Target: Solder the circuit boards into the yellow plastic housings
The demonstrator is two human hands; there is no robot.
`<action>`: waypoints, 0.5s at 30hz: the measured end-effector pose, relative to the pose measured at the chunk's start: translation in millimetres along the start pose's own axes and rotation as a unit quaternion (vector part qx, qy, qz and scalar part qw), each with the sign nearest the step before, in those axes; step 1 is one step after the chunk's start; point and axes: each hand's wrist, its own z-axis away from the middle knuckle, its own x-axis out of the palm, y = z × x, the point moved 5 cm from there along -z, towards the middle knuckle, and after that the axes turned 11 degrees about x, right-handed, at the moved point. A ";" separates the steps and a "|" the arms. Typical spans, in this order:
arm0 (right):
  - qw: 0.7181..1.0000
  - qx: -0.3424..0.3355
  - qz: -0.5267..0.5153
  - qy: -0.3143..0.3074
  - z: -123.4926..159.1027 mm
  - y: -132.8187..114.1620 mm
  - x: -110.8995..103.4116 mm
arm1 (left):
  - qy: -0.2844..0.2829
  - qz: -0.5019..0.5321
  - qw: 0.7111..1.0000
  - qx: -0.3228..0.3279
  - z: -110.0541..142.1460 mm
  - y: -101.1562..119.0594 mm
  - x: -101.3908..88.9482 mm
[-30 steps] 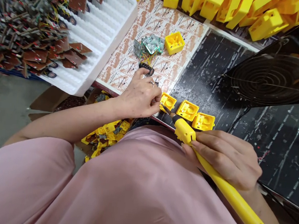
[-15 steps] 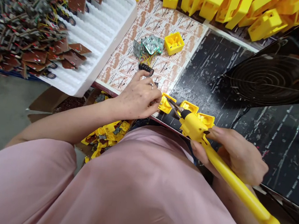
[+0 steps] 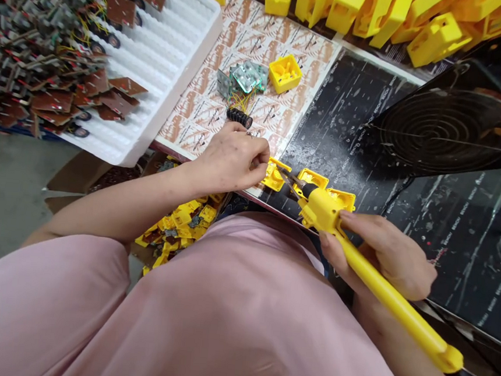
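Note:
My left hand is closed in a pinch on a small yellow plastic housing at the table's front edge, tilting it up. My right hand grips a long yellow soldering iron; its metal tip points into that housing. Two more yellow housings lie just right of it, partly behind the iron's head. A circuit board assembly with yellow wires and a black coil lies on the patterned mat, beside a yellow housing.
A white foam tray at the left holds several brown circuit boards with wires. Yellow housings are piled along the far edge. A black fan grille stands at the right on the black mat. Yellow parts lie below the table.
The left hand tilted the housing up off the table. The soldering iron moved up and left, bringing its tip to the housing. The view shifted slightly.

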 end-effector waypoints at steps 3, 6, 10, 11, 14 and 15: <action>0.999 -0.023 -0.040 0.013 -2.0 -1.9 1.2 | -0.040 -0.018 0.999 -0.004 -5.0 0.6 -2.4; 0.998 -0.038 -0.042 -0.002 -5.0 -1.2 5.2 | -0.083 -0.030 0.996 0.008 -9.6 2.0 -4.6; 0.997 -0.076 -0.009 -0.028 -10.2 -3.8 6.7 | -0.113 -0.051 0.992 0.026 -15.4 3.4 -7.7; 0.996 -0.083 -0.008 -0.032 -11.4 -4.6 5.6 | -0.119 -0.057 0.991 0.026 -16.6 3.6 -8.2; 0.996 -0.065 -0.019 -0.065 -13.6 -4.5 2.1 | -0.131 -0.071 0.989 0.023 -19.0 5.1 -9.2; 0.996 -0.046 -0.023 -0.067 -13.7 -3.2 0.0 | -0.132 -0.076 0.988 0.022 -19.6 5.8 -9.6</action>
